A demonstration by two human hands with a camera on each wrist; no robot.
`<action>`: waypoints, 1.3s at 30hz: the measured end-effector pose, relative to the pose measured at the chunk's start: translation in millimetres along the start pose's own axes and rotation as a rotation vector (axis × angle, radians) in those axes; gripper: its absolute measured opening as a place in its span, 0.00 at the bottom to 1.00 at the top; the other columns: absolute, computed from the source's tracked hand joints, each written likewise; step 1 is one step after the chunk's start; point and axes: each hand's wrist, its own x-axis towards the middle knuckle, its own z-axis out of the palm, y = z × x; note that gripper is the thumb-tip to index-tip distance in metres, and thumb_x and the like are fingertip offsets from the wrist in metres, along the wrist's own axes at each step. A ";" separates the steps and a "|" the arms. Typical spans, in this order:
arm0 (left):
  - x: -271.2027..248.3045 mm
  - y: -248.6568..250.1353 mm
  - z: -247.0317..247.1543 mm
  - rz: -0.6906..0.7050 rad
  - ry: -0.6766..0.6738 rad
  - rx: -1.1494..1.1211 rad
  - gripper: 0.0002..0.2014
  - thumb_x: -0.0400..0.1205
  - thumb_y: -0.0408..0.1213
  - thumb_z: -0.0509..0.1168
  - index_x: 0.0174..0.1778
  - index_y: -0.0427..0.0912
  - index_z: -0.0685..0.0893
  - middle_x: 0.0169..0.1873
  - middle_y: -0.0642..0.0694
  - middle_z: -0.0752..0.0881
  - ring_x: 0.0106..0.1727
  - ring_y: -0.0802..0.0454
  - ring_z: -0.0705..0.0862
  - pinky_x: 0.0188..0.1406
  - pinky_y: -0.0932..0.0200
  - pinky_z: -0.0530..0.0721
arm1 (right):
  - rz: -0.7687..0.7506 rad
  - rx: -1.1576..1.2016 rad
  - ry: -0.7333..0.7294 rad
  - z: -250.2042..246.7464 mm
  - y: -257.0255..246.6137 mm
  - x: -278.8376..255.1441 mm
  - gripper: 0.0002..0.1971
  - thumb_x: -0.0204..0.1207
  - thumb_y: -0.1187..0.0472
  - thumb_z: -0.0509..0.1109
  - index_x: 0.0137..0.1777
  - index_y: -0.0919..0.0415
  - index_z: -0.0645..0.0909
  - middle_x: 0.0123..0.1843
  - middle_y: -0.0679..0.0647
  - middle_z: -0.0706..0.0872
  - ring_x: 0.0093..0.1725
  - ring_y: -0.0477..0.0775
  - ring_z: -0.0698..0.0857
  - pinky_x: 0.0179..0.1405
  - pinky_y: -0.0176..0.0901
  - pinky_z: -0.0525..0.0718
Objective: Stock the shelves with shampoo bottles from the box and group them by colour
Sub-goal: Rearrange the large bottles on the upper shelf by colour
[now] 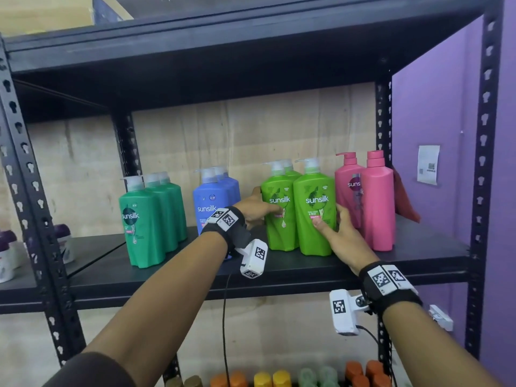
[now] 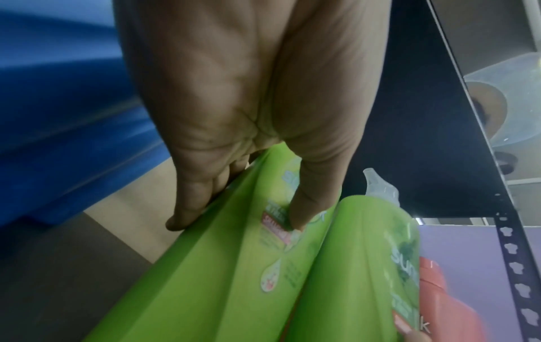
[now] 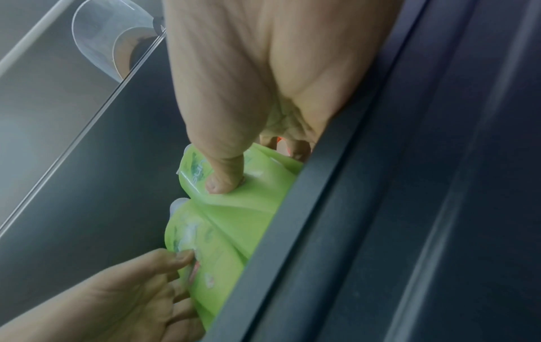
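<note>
Both forearms reach up from the bottom of the head view toward a black metal shelf (image 1: pixel 418 255), each wrist strapped with a black band carrying a white camera block. On that shelf the shampoo bottles stand upright in colour groups: 3 dark green bottles (image 1: pixel 145 227) at the left, blue bottles (image 1: pixel 208 202) next, then lime green bottles, and 2 pink bottles (image 1: pixel 377 202) at the right end.

At the lime group, the left hand (image 1: pixel 255 212) grips the left front lime bottle (image 1: pixel 279 216): the left wrist view shows the thumb (image 2: pixel 304 203) pressed on its front label and the other fingers (image 2: pixel 190 203) laid close together along its far side. Behind this bottle the pump of another lime one shows.

Just beside it, touching, stands the right front lime bottle (image 1: pixel 317 216). The right hand (image 1: pixel 344 236) clasps it, with the thumb (image 3: pixel 225 175) flat on the front label and the fingers reaching round its right side, between it and the nearest pink bottle; how far they curl there I cannot tell.

Behind the pink pair a red cloth-like thing (image 1: pixel 405 199) leans at the shelf's right end. A white paper label (image 1: pixel 428 163) hangs on the purple wall (image 1: pixel 435 107). Below, orange, yellow and pale green caps (image 1: pixel 272 378) line a lower shelf, and small white bottles with purple caps (image 1: pixel 64 241) stand on the neighbouring rack at the left.
</note>
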 end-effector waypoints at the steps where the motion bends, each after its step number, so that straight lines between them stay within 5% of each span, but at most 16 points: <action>1: 5.0 1.0 0.7 -0.008 -0.007 0.023 0.36 0.78 0.26 0.76 0.79 0.40 0.65 0.69 0.37 0.83 0.69 0.38 0.85 0.65 0.36 0.86 | -0.007 -0.012 0.007 0.0 0.3 -0.4 0.38 0.80 0.39 0.73 0.85 0.44 0.60 0.74 0.42 0.81 0.69 0.46 0.83 0.75 0.47 0.77; 4: 17.5 3.9 3.5 -0.038 -0.022 0.070 0.34 0.77 0.29 0.78 0.76 0.39 0.69 0.68 0.34 0.85 0.68 0.35 0.86 0.68 0.28 0.83 | -0.032 -0.030 0.026 0.0 1.2 -1.1 0.37 0.79 0.39 0.74 0.84 0.43 0.62 0.72 0.40 0.84 0.67 0.42 0.84 0.74 0.48 0.79; 8: 31.4 4.6 9.7 -0.044 -0.134 0.167 0.14 0.80 0.30 0.73 0.60 0.34 0.82 0.58 0.30 0.85 0.61 0.34 0.79 0.67 0.30 0.74 | -0.023 -0.022 0.036 0.2 3.8 0.9 0.35 0.78 0.39 0.75 0.82 0.39 0.64 0.69 0.36 0.85 0.65 0.39 0.85 0.73 0.50 0.80; 15: 40.9 4.7 19.5 -0.040 -0.177 0.216 0.19 0.86 0.34 0.68 0.72 0.31 0.82 0.69 0.29 0.85 0.73 0.30 0.82 0.75 0.26 0.76 | -0.005 -0.015 0.040 0.4 1.8 0.6 0.35 0.76 0.35 0.75 0.80 0.36 0.64 0.65 0.31 0.84 0.61 0.30 0.83 0.71 0.47 0.81; 20: 41.9 2.4 22.7 -0.043 -0.162 0.188 0.23 0.82 0.40 0.73 0.72 0.34 0.83 0.69 0.32 0.86 0.73 0.33 0.83 0.76 0.30 0.77 | -0.013 -0.014 0.051 0.2 -0.1 -1.6 0.35 0.76 0.36 0.76 0.80 0.37 0.65 0.68 0.35 0.85 0.63 0.36 0.85 0.71 0.46 0.80; 27: 43.9 1.2 22.7 0.013 -0.182 0.206 0.21 0.85 0.38 0.70 0.71 0.29 0.82 0.69 0.25 0.83 0.69 0.29 0.83 0.76 0.25 0.73 | -0.019 -0.013 0.043 0.1 -2.5 -3.2 0.37 0.75 0.34 0.75 0.81 0.38 0.64 0.69 0.34 0.84 0.64 0.35 0.85 0.70 0.44 0.80; 31: 42.8 3.2 25.7 0.058 -0.225 0.212 0.19 0.88 0.37 0.68 0.70 0.28 0.82 0.68 0.25 0.84 0.72 0.25 0.81 0.73 0.25 0.77 | -0.017 -0.008 0.041 -0.2 -1.2 -3.2 0.34 0.75 0.33 0.75 0.77 0.31 0.64 0.64 0.29 0.84 0.60 0.26 0.83 0.68 0.42 0.81; 37: 40.3 5.8 23.9 0.078 -0.258 0.234 0.04 0.89 0.37 0.66 0.54 0.42 0.86 0.56 0.34 0.86 0.58 0.38 0.82 0.70 0.31 0.80 | -0.006 -0.012 0.033 -1.2 0.5 -1.3 0.36 0.76 0.36 0.76 0.81 0.36 0.65 0.71 0.35 0.84 0.67 0.39 0.85 0.72 0.47 0.80; 39: 36.6 7.1 25.0 0.072 -0.232 0.218 0.07 0.88 0.36 0.67 0.58 0.37 0.86 0.57 0.31 0.86 0.58 0.37 0.82 0.70 0.31 0.80 | -0.018 -0.076 0.023 -0.6 -0.5 -2.3 0.34 0.78 0.42 0.76 0.80 0.33 0.63 0.68 0.35 0.84 0.65 0.41 0.85 0.70 0.45 0.80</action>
